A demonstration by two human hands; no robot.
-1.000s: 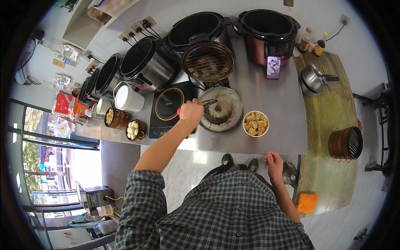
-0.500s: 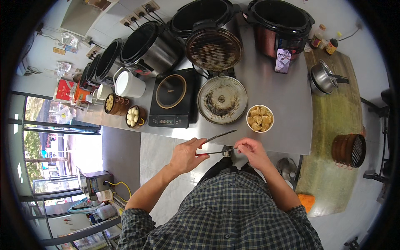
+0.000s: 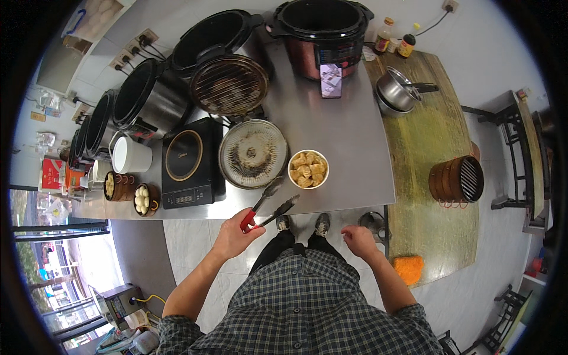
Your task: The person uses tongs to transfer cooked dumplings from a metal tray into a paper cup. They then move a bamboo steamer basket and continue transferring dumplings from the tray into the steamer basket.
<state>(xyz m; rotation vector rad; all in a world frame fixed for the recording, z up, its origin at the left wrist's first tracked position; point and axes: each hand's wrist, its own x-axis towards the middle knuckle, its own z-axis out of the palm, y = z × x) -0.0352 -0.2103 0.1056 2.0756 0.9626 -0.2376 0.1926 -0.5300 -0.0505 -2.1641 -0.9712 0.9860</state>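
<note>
Tongs [image 3: 248, 219] with red handles and dark tips are gripped in my left hand [image 3: 233, 238], over the front edge of the steel counter. Their arms are spread and nothing is between the tips. Just beyond the tips stands a white bowl [image 3: 309, 188] full of golden-brown fried pieces [image 3: 310, 168]. Left of the bowl, a round electric griddle lies open, with a worn ribbed lower plate [image 3: 252, 154] and a raised dark lid [image 3: 229, 84]. My right hand [image 3: 360, 241] hangs apart from the tongs, fingers curled in and holding nothing I can see.
A black induction cooker [image 3: 188, 160] and small steamers [image 3: 142, 204] of pale buns sit to the left. Large cookers line the back; a phone [image 3: 331, 81] leans on the red one [image 3: 305, 53]. The wooden table [image 3: 426, 236] at right bears a steamer [image 3: 449, 178], pots [image 3: 395, 89] and an orange cloth [image 3: 408, 270].
My right hand has let go of the tongs' tip and moved away to the right. The tongs now point away toward the griddle and bowl. The whole view has shifted right.
</note>
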